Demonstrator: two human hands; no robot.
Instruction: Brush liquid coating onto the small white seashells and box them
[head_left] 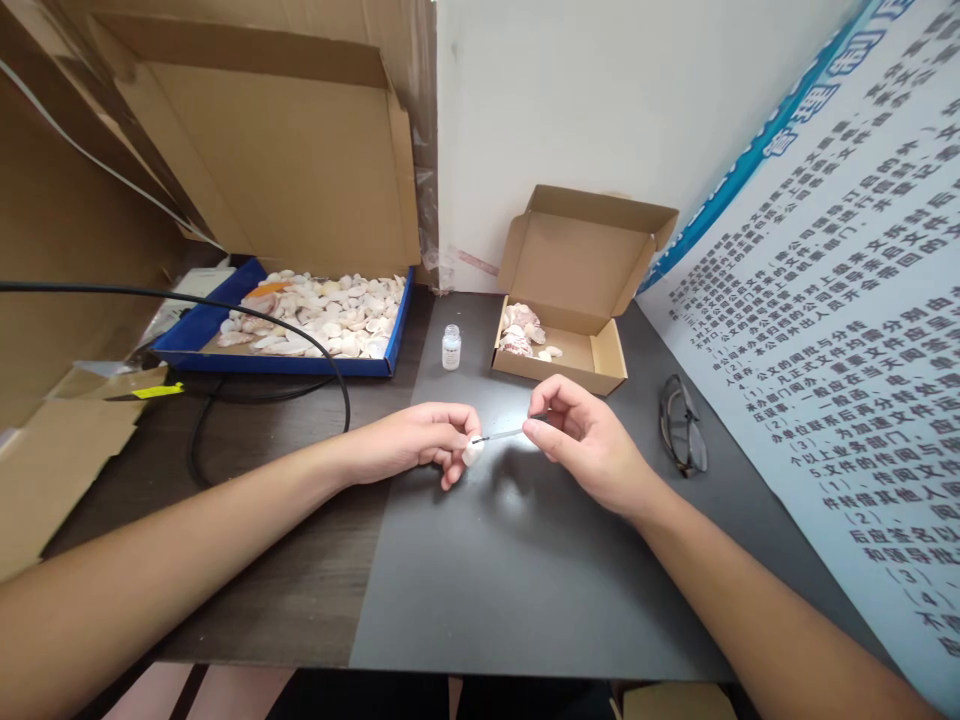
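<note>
My left hand pinches a small white seashell between thumb and fingers, above the dark grey mat. Coming from the other side, my right hand is closed on the black end of a thin applicator with a clear stem. Its dark tip meets the shell or lies just over it; I cannot tell which. A small glass bottle with a white label stands uncapped behind my hands. Close behind the right hand, an open cardboard box holds several shells.
On the left, a blue-edged tray is heaped with pale shells, and a black cable loops across in front. Yellow-tipped tool lies by cardboard. Folded eyeglasses rest at right, near a printed poster.
</note>
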